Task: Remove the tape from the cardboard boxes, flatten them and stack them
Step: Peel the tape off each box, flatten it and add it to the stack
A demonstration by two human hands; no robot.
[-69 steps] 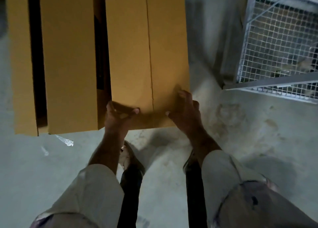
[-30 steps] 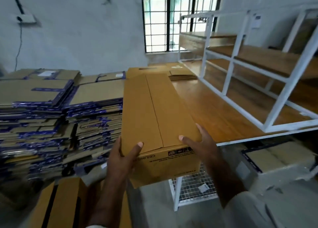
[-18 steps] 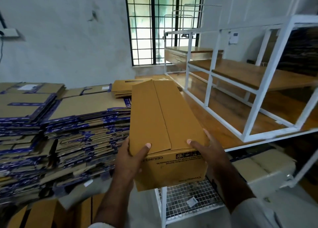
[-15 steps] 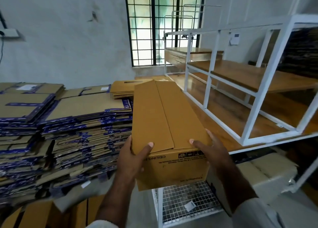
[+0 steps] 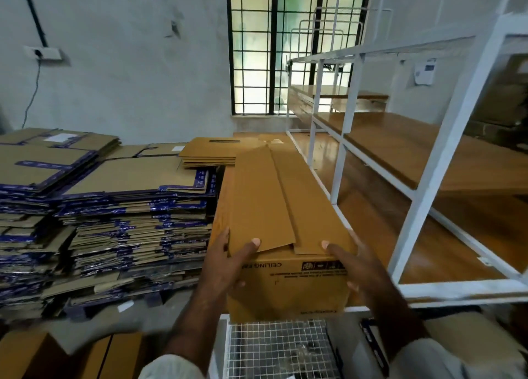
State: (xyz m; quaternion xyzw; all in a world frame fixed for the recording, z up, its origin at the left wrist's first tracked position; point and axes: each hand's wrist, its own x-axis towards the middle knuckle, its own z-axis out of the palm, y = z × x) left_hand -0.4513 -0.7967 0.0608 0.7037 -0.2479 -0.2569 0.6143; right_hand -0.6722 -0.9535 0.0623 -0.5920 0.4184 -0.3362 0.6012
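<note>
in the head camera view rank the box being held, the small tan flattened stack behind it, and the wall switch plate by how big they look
1. Held box, though it is nearest the camera.
2. Tan flattened stack.
3. Wall switch plate.

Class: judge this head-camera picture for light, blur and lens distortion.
Head view: the barred window is blown out and backlights the room; the white rack bows from wide-angle distortion; the bottom-left corner is motion-blurred; the held box stays fairly sharp.

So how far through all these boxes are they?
Done: tall stacks of flattened cardboard with blue print and a small plain brown flat pile. In hand: a long brown cardboard box, top flaps loose, not yet flat, held by left hand and right hand. Left: more brown boxes on the floor.
</note>
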